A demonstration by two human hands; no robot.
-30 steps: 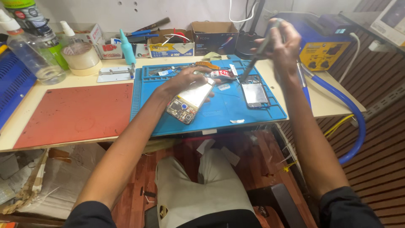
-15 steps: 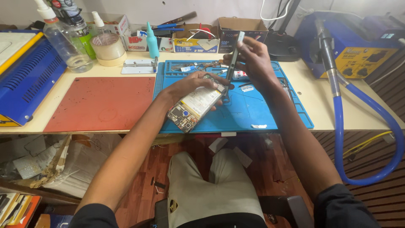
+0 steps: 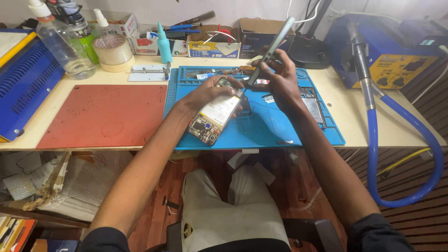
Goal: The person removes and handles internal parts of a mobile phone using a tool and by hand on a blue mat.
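At the far left of the bench (image 3: 368,130) sits a blue machine (image 3: 23,84), with a clear plastic bottle (image 3: 58,44) and a roll of tape (image 3: 113,51) behind it. A red mat (image 3: 105,114) lies flat next to these, and a small metal clamp (image 3: 148,72) rests just beyond its far edge, near a teal squeeze bottle (image 3: 164,44).

On the blue work mat (image 3: 280,126) the left hand (image 3: 207,93) is closed around an opened phone (image 3: 213,116), its back off and the circuit board and battery showing; the phone is tilted, lower end toward the person, raised just above the mat. The right hand (image 3: 280,79) grips a slim grey tool (image 3: 270,51) that slants up and away, its lower tip meeting the top edge of the phone beside the left fingers.

Another phone part (image 3: 311,102) lies flat on the mat to the right of that hand. Cardboard boxes (image 3: 233,39) line the back wall. Far right stands a blue and yellow station (image 3: 396,56), and a blue hose (image 3: 410,154) loops down off the bench edge.
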